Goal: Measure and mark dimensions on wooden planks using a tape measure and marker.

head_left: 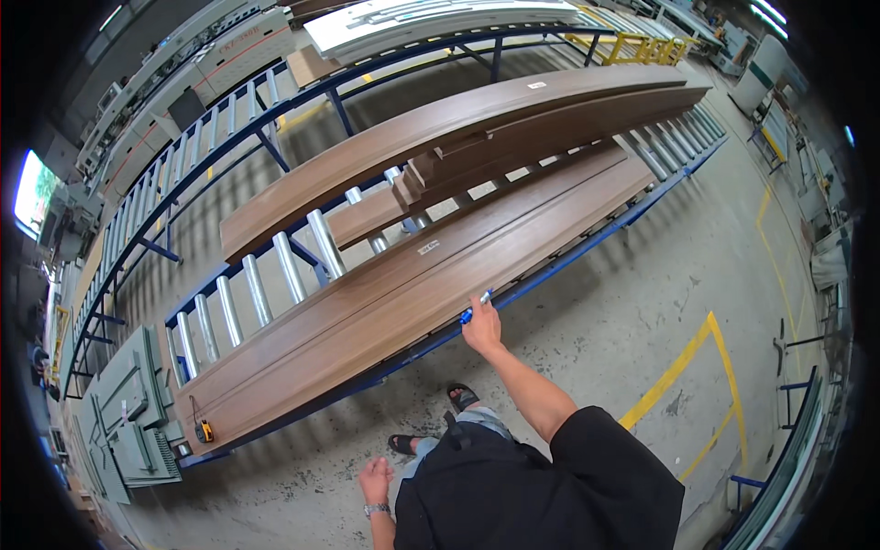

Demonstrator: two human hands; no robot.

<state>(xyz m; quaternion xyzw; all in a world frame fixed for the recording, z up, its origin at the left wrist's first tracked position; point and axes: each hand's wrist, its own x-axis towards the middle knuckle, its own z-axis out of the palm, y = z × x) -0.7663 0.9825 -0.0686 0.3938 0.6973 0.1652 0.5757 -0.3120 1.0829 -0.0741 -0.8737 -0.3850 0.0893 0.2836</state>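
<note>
Grey-green panels [137, 458] are lying in a stack at the lower left of the frame. Just right of them, a yellow-and-black tape measure [205, 431] is resting on the near-left end of a wide brown panel [394, 312]. This panel is stretching diagonally from the lower left toward the upper right, lying flat along the front of a blue-framed roller conveyor [291, 266], whose bare metal rollers are showing left of centre. Behind the panel, a long brown board [431, 133] is running across the upper middle, and a shorter brown piece [367, 216] is lying between the two.

At the bottom centre, the left hand [376, 478] is hanging well apart from the panel, its fingers loosely half curled and empty; a metal watch [376, 509] is circling the wrist. A small white label [428, 247] is sitting on the panel above. Right of centre, the right hand [483, 328] is gripping a small blue-and-silver tool [468, 316], fingers closed around it, beside the panel's near edge; whether the tool is touching the panel, I cannot tell. Farther right, yellow lines [669, 369] are marking the grey floor.
</note>
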